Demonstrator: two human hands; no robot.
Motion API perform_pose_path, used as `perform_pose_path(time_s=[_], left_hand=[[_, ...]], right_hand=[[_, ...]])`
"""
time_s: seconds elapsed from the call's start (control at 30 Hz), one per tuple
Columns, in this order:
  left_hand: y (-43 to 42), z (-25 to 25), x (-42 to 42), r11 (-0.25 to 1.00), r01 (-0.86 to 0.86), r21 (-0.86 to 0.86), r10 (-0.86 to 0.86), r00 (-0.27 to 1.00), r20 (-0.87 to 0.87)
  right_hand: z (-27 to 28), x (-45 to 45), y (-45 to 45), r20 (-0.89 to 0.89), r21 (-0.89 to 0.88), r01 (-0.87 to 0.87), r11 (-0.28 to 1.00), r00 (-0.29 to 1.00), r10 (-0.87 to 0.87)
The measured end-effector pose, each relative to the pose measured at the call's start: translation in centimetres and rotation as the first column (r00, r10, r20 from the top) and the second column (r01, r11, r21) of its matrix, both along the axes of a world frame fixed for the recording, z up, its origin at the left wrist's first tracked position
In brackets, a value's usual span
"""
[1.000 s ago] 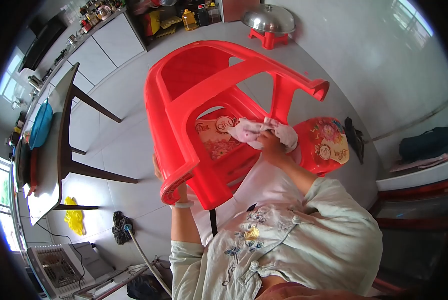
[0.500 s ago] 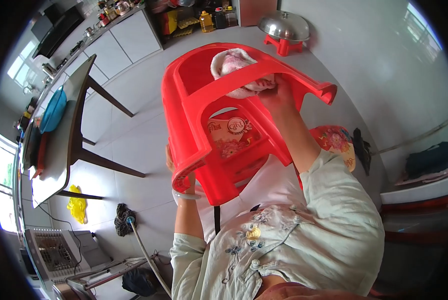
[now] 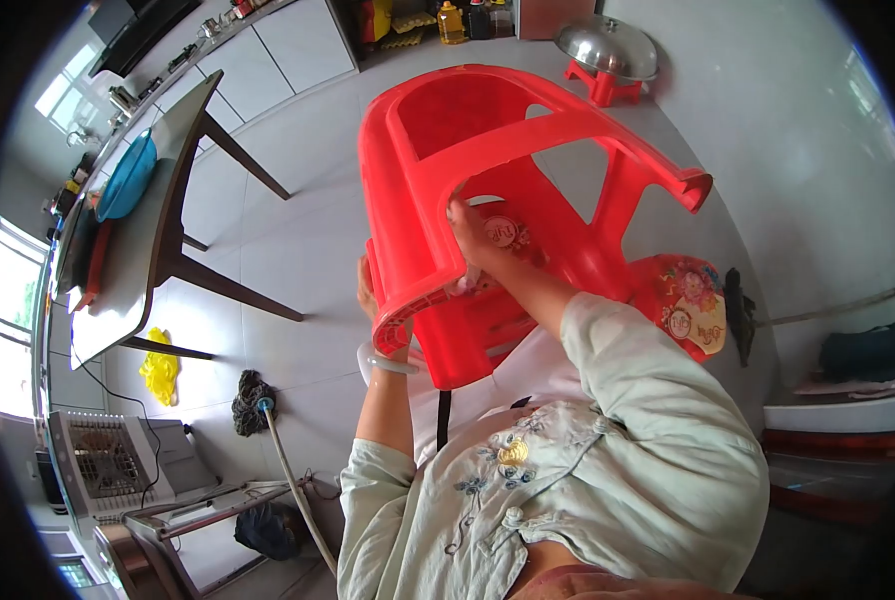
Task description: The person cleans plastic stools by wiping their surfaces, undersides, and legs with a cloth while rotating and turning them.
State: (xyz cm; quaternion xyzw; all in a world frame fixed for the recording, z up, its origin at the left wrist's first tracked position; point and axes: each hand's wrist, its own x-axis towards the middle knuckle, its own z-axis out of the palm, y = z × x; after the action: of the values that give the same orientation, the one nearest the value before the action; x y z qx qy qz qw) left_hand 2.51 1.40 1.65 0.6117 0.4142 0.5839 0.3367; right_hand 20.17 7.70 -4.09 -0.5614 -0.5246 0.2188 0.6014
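Observation:
A red plastic chair (image 3: 400, 190) lies tipped over in front of me, its open underside and legs facing up toward me. At its left edge, my left hand (image 3: 369, 290) is closed around the plastic, with a pale bangle on the wrist. My right hand (image 3: 471, 232) reaches inside the near leg frame, its fingers curled against the inner edge. Below that hand shows a small part of a pinkish-white cloth (image 3: 465, 284); the rest is hidden by the hand and the chair. A printed label is partly visible on the chair's inner panel.
A second red seat with a floral print (image 3: 690, 305) stands at my right. On the left is a table (image 3: 183, 190) with a blue basin (image 3: 128, 177). A mop (image 3: 255, 402), a yellow bag (image 3: 160, 368) and a heater (image 3: 103, 455) are on the floor. A metal lid (image 3: 608, 47) rests on a red stool behind.
My right hand has moved with the cloth from the chair's upper crossbar down and left to the inner edge of the near leg frame. The view has shifted slightly; my left hand stays on the chair.

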Motion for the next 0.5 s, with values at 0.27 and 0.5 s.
perform_pose_path(time_s=[0.27,0.5], left_hand=[[1.2,-5.7,-0.9,0.997,-0.064,0.051,0.070,0.992,-0.109],[-0.7,1.2,1.3,0.996,-0.037,0.086,0.041,0.998,-0.043]], right_hand=[[-5.0,-3.7,-8.3,0.619,0.034,-0.137,0.990,0.780,0.086],[-2.8,-4.7,-17.5,0.684,-0.164,-0.177,0.971,0.689,0.241]])
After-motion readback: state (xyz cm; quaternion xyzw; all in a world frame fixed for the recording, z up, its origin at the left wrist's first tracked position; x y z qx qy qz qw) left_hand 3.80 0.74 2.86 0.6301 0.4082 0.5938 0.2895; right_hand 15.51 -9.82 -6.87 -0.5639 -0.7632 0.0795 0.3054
